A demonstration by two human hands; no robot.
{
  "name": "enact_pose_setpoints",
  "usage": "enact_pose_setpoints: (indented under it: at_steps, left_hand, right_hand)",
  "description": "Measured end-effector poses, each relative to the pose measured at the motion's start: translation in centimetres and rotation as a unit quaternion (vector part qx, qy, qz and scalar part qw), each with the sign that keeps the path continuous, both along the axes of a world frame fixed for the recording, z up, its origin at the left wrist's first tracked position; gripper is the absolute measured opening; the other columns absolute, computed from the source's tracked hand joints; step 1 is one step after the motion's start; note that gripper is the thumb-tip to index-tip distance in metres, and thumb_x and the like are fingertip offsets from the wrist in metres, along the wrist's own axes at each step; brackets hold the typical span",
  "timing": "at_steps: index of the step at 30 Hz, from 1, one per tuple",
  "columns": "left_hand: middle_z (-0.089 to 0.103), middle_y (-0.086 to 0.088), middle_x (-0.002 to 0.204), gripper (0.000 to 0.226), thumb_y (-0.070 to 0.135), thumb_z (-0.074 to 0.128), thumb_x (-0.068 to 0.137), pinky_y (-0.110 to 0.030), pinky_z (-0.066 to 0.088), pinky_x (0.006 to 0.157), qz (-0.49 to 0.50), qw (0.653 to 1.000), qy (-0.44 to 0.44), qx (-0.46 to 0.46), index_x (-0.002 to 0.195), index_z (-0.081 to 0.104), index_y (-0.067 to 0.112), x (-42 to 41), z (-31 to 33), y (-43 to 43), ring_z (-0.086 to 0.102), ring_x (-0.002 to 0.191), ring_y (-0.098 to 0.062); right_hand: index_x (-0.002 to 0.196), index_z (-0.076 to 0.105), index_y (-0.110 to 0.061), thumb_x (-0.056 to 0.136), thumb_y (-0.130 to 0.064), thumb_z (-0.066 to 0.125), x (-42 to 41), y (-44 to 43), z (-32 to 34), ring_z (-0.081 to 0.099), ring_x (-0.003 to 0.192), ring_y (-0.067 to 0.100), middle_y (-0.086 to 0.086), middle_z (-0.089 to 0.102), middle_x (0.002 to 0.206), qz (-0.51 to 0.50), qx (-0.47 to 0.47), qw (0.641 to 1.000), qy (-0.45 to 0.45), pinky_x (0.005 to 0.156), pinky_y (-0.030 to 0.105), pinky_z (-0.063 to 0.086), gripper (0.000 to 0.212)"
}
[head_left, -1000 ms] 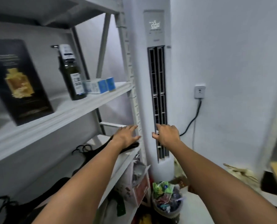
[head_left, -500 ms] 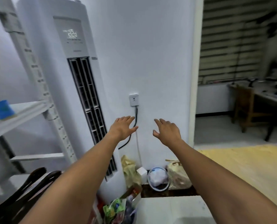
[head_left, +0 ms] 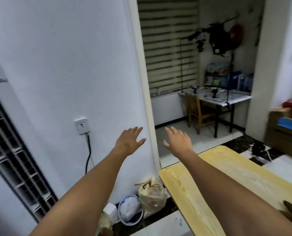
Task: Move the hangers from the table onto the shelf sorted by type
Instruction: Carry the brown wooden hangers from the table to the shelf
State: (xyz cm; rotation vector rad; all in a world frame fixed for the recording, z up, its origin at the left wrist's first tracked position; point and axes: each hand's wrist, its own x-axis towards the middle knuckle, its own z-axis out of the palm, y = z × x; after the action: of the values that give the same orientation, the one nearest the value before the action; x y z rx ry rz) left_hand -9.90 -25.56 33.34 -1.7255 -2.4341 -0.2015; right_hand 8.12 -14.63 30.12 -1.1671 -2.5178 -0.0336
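Observation:
Both arms reach forward at chest height in front of a white wall. My left hand (head_left: pixel 129 141) is open with straight fingers and holds nothing. My right hand (head_left: pixel 177 141) is open too, palm down, above the far corner of the light wooden table (head_left: pixel 215 176). A brown wooden piece (head_left: pixel 291 208), perhaps the end of a hanger, shows at the table's lower right edge, partly hidden by my right arm. The shelf is out of view.
A tall white air conditioner (head_left: pixel 7 147) stands at the left. A wall socket (head_left: pixel 81 126) with a black cable is beside it. Bags and a basin (head_left: pixel 130 211) lie on the floor below. A desk and chair (head_left: pixel 199 113) stand in the far room.
The view has swung right, away from the shelf with the black hangers, past the air conditioner, to the table. Both hands stayed open and empty, held out in front.

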Motion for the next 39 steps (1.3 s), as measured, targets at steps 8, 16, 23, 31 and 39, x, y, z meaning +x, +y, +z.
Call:
enact_pose_setpoints:
  at_steps: [8,16,23,31,39]
  left_hand:
    - [0.017,0.001,0.159,0.061,0.051,0.033,0.097,-0.035,0.005,0.121,-0.098,0.995,-0.003,-0.008,0.150,0.018,0.025,6.0,-1.8,10.5,0.014,0.146,-0.018]
    - [0.017,0.000,0.159,0.063,0.052,0.034,0.097,-0.035,0.003,0.120,-0.200,0.979,-0.002,-0.031,0.151,0.018,0.023,13.8,-3.6,18.1,0.014,0.147,-0.017]
    - [0.016,0.000,0.159,0.062,0.051,0.033,0.098,-0.036,0.005,0.121,-0.300,0.953,-0.009,-0.043,0.151,0.018,0.023,22.2,-5.1,22.3,0.013,0.147,-0.017]
    - [0.021,-0.001,0.157,0.063,0.051,0.035,0.097,-0.038,0.010,0.120,-0.413,0.909,-0.002,-0.055,0.150,0.021,0.021,30.8,-7.5,24.2,0.017,0.146,-0.018]
    - [0.021,-0.002,0.157,0.064,0.053,0.036,0.096,-0.038,0.011,0.120,-0.485,0.869,0.000,-0.093,0.150,0.020,0.022,35.3,-11.8,22.8,0.017,0.145,-0.020]
  right_hand:
    - [0.150,0.024,-0.018,0.099,-0.043,0.034,8.0,6.5,-1.2,0.037,0.135,0.027,0.007,0.028,0.155,-0.095,-0.006,0.995,-0.010,0.111,0.039,0.027,0.057]
    - [0.148,0.027,-0.018,0.098,-0.043,0.035,16.8,9.5,-2.7,0.042,0.129,0.029,0.008,0.037,0.148,-0.198,-0.023,0.980,-0.021,0.109,0.040,0.028,0.056]
    - [0.145,0.033,-0.019,0.096,-0.042,0.038,25.3,8.9,-4.3,0.045,0.126,0.030,0.007,0.043,0.144,-0.303,-0.034,0.952,-0.029,0.108,0.040,0.029,0.054]
    - [0.145,0.032,-0.021,0.097,-0.043,0.040,33.1,5.4,-6.5,0.043,0.129,0.029,0.005,0.042,0.145,-0.406,-0.058,0.911,-0.039,0.112,0.041,0.023,0.054]
    - [0.145,0.030,-0.020,0.096,-0.043,0.039,37.0,0.5,-10.3,0.044,0.128,0.027,0.004,0.043,0.143,-0.479,-0.105,0.870,-0.063,0.113,0.041,0.022,0.055]
